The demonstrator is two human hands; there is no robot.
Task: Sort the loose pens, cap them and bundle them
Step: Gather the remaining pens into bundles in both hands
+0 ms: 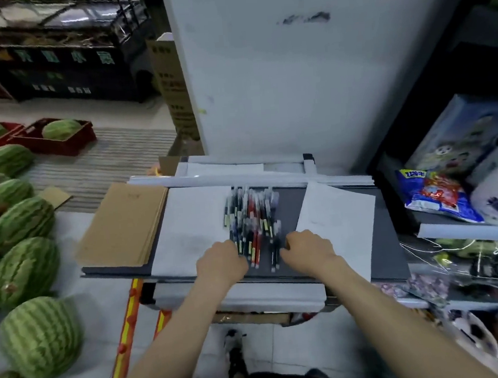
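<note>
Red, blue and black pens lie in a loose row on the grey table, between two white sheets. My left hand and right hand flank their near ends, fingers curled against them. Blur hides whether either pinches a pen. I should square the ends gently, then draw the colours apart without scattering any
</note>
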